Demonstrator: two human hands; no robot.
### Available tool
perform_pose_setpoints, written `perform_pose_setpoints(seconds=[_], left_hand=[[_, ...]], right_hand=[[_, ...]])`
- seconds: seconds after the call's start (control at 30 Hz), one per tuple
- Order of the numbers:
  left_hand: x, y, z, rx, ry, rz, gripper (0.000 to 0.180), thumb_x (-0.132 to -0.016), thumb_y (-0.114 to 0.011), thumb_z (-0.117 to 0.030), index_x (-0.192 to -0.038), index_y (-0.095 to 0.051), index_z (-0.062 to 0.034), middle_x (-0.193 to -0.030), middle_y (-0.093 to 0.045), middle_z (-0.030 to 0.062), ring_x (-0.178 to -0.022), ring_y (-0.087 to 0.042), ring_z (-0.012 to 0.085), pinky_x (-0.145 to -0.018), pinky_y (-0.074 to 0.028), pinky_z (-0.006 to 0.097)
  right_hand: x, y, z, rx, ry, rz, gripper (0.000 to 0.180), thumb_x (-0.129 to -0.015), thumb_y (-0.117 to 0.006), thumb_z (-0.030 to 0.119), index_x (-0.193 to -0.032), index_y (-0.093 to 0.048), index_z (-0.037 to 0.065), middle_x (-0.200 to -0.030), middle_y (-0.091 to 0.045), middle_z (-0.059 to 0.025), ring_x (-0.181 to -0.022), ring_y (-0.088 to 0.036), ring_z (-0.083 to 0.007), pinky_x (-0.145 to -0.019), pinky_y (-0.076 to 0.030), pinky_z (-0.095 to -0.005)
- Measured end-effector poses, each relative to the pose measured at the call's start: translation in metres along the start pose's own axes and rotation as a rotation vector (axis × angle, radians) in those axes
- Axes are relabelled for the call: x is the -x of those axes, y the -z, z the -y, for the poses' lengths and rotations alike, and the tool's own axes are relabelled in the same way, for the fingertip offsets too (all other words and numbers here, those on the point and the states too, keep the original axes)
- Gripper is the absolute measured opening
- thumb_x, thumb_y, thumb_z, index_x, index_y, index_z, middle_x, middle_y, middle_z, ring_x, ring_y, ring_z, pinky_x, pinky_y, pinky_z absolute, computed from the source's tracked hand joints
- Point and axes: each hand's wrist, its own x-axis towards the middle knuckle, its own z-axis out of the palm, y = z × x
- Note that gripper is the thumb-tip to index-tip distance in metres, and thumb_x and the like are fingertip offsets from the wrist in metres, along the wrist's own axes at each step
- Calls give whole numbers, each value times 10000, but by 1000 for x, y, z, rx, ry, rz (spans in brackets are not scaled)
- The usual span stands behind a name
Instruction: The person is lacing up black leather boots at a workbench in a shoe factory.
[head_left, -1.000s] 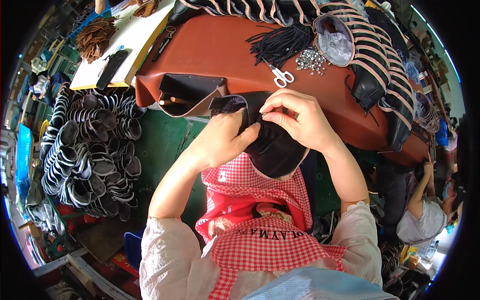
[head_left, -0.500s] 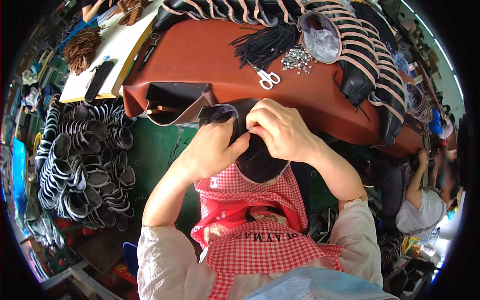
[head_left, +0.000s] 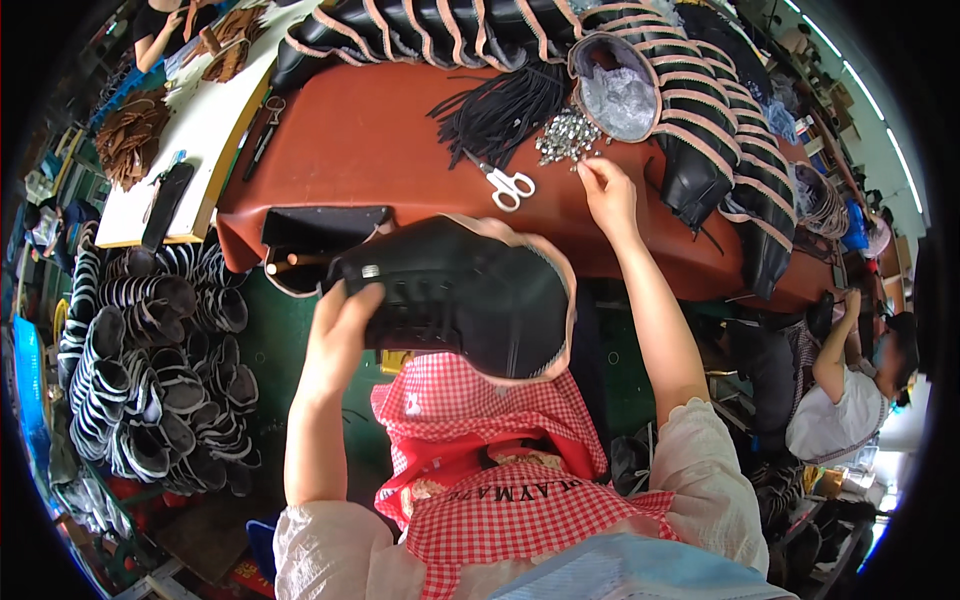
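My left hand (head_left: 345, 318) grips the top end of a black shoe upper (head_left: 455, 295), the thumb lying over its front near a small shiny metal piece (head_left: 371, 271). The upper is stretched sideways above my lap, its toe end to the right, with a pale pinkish edge around it and lacing or straps across the middle. Over the brown-red table, my right hand (head_left: 610, 192) is pinched at the near edge of a pile of small silver metal pieces (head_left: 568, 136). What its fingertips hold, if anything, is too small to make out.
White-handled scissors (head_left: 509, 188) and a bundle of black strips (head_left: 500, 108) lie left of the pile. Black uppers with pale edges (head_left: 705, 115) line the table's far and right sides. An open dark pouch (head_left: 325, 225) hangs at the near-left edge. Stacked uppers (head_left: 165, 360) stand at left.
My right hand has left the upper and reached out to the metal pile. My left hand has turned the upper sideways, front up. The head view has shifted slightly.
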Motion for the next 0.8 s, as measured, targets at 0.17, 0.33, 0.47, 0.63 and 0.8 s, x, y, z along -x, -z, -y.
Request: perform_pose_setpoints(seconds=[0.17, 0.33, 0.47, 0.63, 0.8], left_hand=[[-10, 17, 15, 658, 11, -210, 387, -948, -492, -241, -1257, -514, -7, -1208, -611, 131, -1106, -605, 260, -971, -472, 393], [-12, 17, 23, 998, 36, -81, 400, -994, -422, -288, -1294, -513, -39, -1275, -589, 134, -1167, -575, 289, -1014, -440, 446], [-5, 5, 27, 1131, 10, 120, 414, -982, -431, -325, -1247, -561, -35, -1242, -609, 142, -1154, -588, 267, -992, -465, 427], [-3, -20, 38, 935, -28, 25, 463, -895, -566, -207, -1304, -481, -8, -1298, -565, 127, -1189, -554, 256, -1010, -441, 405], [1, -53, 32, 788, -184, 56, 467, -818, -618, 12, -1266, -492, -12, -1201, -595, 112, -1112, -585, 230, -977, -463, 373]], right_hand=[[0, -23, 8, 268, -55, 7, 177, -835, -684, 270, -847, -709, 95, -857, -641, -86, -879, -618, -299, -736, -490, -420], [0, -27, 9, 272, 2, 1, 156, -820, -701, 236, -892, -684, 99, -857, -639, -89, -859, -617, -320, -733, -492, -434], [-2, -26, 20, 231, -28, 12, 171, -836, -697, 181, -945, -650, 60, -854, -655, -73, -761, -646, -243, -663, -506, -381], [26, 18, 107, -792, -263, 287, 146, -876, -650, 54, -1011, -649, -1, -839, -663, -26, -591, -532, -51, -492, -365, -185], [88, 43, 149, -1140, -263, 487, 197, -886, -653, 93, -1054, -658, -9, -850, -682, -79, -585, -520, -58, -491, -366, -181]])
